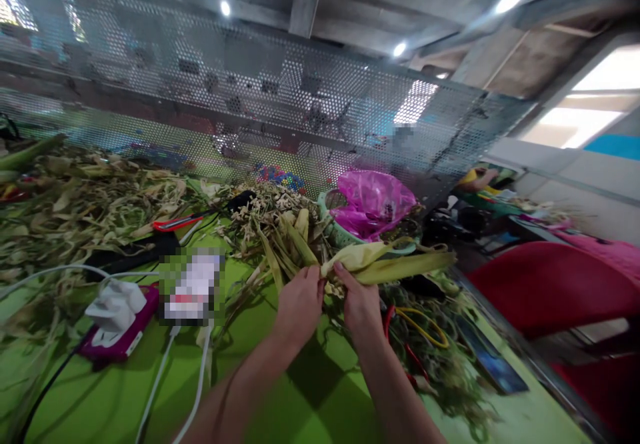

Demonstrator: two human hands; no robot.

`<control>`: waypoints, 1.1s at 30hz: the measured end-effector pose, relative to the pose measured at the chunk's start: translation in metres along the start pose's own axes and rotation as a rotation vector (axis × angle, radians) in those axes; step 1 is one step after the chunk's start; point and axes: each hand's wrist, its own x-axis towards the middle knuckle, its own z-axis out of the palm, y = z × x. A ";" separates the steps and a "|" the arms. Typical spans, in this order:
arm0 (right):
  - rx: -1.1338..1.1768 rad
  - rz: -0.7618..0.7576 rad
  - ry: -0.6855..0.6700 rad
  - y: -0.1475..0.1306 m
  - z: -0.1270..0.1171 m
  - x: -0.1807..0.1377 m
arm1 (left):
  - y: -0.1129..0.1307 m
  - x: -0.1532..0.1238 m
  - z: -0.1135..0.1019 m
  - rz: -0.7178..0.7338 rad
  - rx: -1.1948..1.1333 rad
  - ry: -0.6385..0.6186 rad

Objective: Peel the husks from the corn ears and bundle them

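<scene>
Both of my hands meet over the green table (320,417), closed around pale, dry corn husks (367,257). My left hand (300,304) pinches the gathered end, where several husk strips fan up and to the left. My right hand (359,301) grips the same bunch a little to the right, its thumb on top. Long yellowish leaves stick out to the right of it. The fingertips are partly hidden behind the husks. Just beyond stands a green basket (327,214) with a pink plastic bag (377,201) in it.
Loose husks (100,197) heap the table's left and back. A purple power strip (120,331), a charging phone (195,291) and a red cutter (177,223) lie left. Red-handled pliers (407,351) and a dark phone (493,354) lie right. Perforated metal screen (250,97) behind; red chair (555,284) right.
</scene>
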 end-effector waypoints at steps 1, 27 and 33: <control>0.002 -0.009 -0.014 0.001 0.000 0.000 | -0.001 0.001 0.000 -0.012 -0.028 -0.002; -0.055 0.073 -0.141 -0.003 -0.001 0.000 | -0.008 0.002 0.000 -0.090 -0.270 -0.146; -0.075 0.027 -0.175 -0.003 -0.001 -0.002 | -0.005 -0.002 -0.003 -0.059 -0.074 -0.141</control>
